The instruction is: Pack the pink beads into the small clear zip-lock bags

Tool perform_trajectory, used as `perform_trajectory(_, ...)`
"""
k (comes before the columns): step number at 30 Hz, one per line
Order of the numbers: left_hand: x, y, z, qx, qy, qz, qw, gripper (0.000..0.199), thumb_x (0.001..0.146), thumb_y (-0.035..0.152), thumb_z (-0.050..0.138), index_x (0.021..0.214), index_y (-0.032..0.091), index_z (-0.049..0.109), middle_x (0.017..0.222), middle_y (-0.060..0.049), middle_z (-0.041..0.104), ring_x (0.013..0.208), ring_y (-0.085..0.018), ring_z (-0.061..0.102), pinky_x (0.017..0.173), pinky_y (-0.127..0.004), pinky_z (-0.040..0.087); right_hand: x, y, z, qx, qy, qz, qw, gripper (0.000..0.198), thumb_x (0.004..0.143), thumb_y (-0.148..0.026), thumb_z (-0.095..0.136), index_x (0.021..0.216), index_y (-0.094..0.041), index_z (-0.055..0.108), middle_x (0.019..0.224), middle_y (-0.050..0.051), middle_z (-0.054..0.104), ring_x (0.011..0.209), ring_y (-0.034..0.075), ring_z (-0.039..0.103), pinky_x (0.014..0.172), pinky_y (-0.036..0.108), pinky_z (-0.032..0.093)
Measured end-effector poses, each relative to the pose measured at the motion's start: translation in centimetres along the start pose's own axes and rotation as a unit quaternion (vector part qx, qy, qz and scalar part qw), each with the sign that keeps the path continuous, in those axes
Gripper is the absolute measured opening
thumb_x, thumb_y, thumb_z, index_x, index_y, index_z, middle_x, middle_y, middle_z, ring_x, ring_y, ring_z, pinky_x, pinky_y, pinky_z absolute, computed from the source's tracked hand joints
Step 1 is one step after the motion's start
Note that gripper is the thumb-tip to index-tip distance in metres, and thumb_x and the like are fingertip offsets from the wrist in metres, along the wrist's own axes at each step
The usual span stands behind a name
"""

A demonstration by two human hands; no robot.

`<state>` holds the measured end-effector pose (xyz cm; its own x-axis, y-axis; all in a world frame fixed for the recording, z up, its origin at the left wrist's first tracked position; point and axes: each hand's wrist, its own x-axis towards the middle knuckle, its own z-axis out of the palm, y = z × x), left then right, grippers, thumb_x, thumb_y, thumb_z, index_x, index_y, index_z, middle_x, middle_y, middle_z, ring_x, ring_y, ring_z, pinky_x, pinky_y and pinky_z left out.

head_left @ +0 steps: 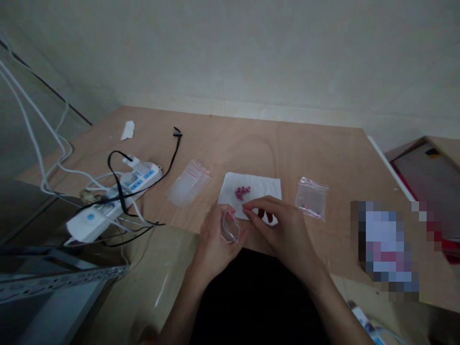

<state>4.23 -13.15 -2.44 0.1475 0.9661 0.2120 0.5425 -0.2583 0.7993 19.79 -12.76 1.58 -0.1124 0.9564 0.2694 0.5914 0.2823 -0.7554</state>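
My left hand (218,235) is wrapped around a small clear zip bag (230,226), whose mouth gapes upward. Just to the right, my right hand (283,223) has thumb and forefinger pinched together beside the bag's opening. Whatever lies between those fingertips is too small to make out. Beyond both hands is a sheet of white paper (230,184), with a cluster of small dark-pink beads (242,192) on it. The right hand covers the paper's near right part. To the right lies another clear zip bag (312,197) with a few pink bits inside.
Flat clear bags (190,183) lie left of the paper. A white power strip (115,203) with tangled black and white cables stands at the table's left edge. A paper scrap (128,130) lies farther back. At the right is a blurred-out object (388,249).
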Motion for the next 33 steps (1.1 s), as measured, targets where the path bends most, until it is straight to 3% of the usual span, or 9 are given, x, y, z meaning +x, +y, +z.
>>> perform_trajectory(4, 0.1, 0.7, 1.0, -0.056, -0.015, 0.009, 0.998, 0.032, 0.068, 0.016, 0.062, 0.095, 0.021, 0.047, 0.088, -0.004, 0.063, 0.082, -0.02, 0.063, 0.071, -0.032, 0.05, -1.6, -2.5, 0.0, 0.001, -0.055, -0.024, 0.998, 0.013, 0.083, -0.013, 0.065, 0.091, -0.02, 0.073, 0.085, 0.003, 0.072, 0.079, 0.018, 0.064, 0.068, 0.029, 0.051)
perform_trajectory(9, -0.1, 0.4, 0.9, -0.058, -0.001, -0.002, 0.998, 0.03, 0.067, 0.018, 0.061, 0.093, 0.021, 0.047, 0.083, -0.002, 0.062, 0.076, -0.019, 0.062, 0.066, -0.03, 0.048, -1.3, -1.9, 0.9, 0.027, -0.118, -0.013, 0.993, 0.014, 0.087, -0.015, 0.061, 0.086, -0.022, 0.074, 0.083, 0.002, 0.074, 0.079, 0.018, 0.064, 0.07, 0.029, 0.05)
perform_trajectory(12, -0.1, -0.2, 0.5, -0.053, 0.015, -0.018, 0.998, 0.029, 0.071, 0.024, 0.066, 0.093, 0.021, 0.047, 0.082, -0.001, 0.06, 0.075, -0.018, 0.061, 0.068, -0.03, 0.048, -0.3, -0.3, 1.2, 0.059, -0.043, 0.019, 0.997, 0.013, 0.087, -0.021, 0.061, 0.09, -0.023, 0.074, 0.081, 0.001, 0.074, 0.069, 0.015, 0.063, 0.064, 0.027, 0.049)
perform_trajectory(15, -0.2, -0.6, 0.2, -0.027, 0.036, -0.019, 0.999, 0.028, 0.076, 0.032, 0.068, 0.091, 0.021, 0.048, 0.076, 0.001, 0.055, 0.071, -0.016, 0.058, 0.068, -0.029, 0.047, 1.2, 1.9, 2.2, -0.043, 0.031, 0.062, 0.997, 0.013, 0.085, -0.021, 0.063, 0.093, -0.018, 0.074, 0.083, 0.006, 0.073, 0.067, 0.017, 0.062, 0.065, 0.03, 0.049)
perform_trajectory(18, -0.2, -0.6, 0.1, -0.016, 0.037, -0.014, 0.999, 0.029, 0.076, 0.034, 0.068, 0.09, 0.021, 0.047, 0.075, 0.002, 0.053, 0.07, -0.016, 0.056, 0.068, -0.029, 0.046, 2.5, 3.8, 3.8, -0.163, 0.002, 0.086, 0.983, 0.012, 0.084, -0.02, 0.063, 0.089, -0.016, 0.074, 0.087, 0.01, 0.071, 0.078, 0.021, 0.064, 0.072, 0.033, 0.049)
perform_trajectory(21, -0.2, -0.7, -0.1, -0.018, 0.029, -0.016, 0.999, 0.03, 0.076, 0.034, 0.069, 0.091, 0.021, 0.046, 0.077, 0.001, 0.054, 0.072, -0.016, 0.057, 0.069, -0.029, 0.046, 2.8, 4.4, 4.7, -0.193, -0.005, 0.094, 0.977, 0.014, 0.086, -0.018, 0.059, 0.088, -0.015, 0.073, 0.088, 0.011, 0.07, 0.084, 0.024, 0.063, 0.076, 0.035, 0.049)
perform_trajectory(27, 0.2, -0.4, -0.1, -0.053, 0.015, -0.021, 0.998, 0.032, 0.073, 0.027, 0.068, 0.095, 0.021, 0.045, 0.084, -0.001, 0.057, 0.077, -0.018, 0.058, 0.071, -0.032, 0.047, 0.8, 0.8, 2.1, -0.026, 0.02, 0.051, 0.998, 0.009, 0.083, -0.019, 0.066, 0.087, -0.016, 0.073, 0.075, 0.003, 0.065, 0.064, 0.014, 0.057, 0.062, 0.026, 0.048)
perform_trajectory(30, 0.4, 0.3, 0.2, -0.095, -0.01, -0.027, 0.995, 0.037, 0.068, 0.022, 0.067, 0.097, 0.022, 0.043, 0.089, -0.003, 0.059, 0.08, -0.019, 0.059, 0.071, -0.033, 0.047, -0.1, -1.6, 0.5, 0.038, -0.053, 0.023, 0.998, 0.01, 0.086, -0.02, 0.064, 0.089, -0.02, 0.074, 0.077, 0.001, 0.062, 0.066, 0.012, 0.057, 0.06, 0.024, 0.046)
perform_trajectory(33, 0.6, 1.0, 0.7, -0.108, -0.024, -0.026, 0.994, 0.043, 0.066, 0.023, 0.067, 0.098, 0.023, 0.039, 0.087, -0.002, 0.056, 0.078, -0.018, 0.057, 0.069, -0.033, 0.047, -0.6, -2.5, -0.5, 0.006, -0.118, 0.015, 0.993, 0.017, 0.091, -0.023, 0.059, 0.086, -0.021, 0.075, 0.085, 0.003, 0.06, 0.076, 0.014, 0.059, 0.067, 0.026, 0.047)
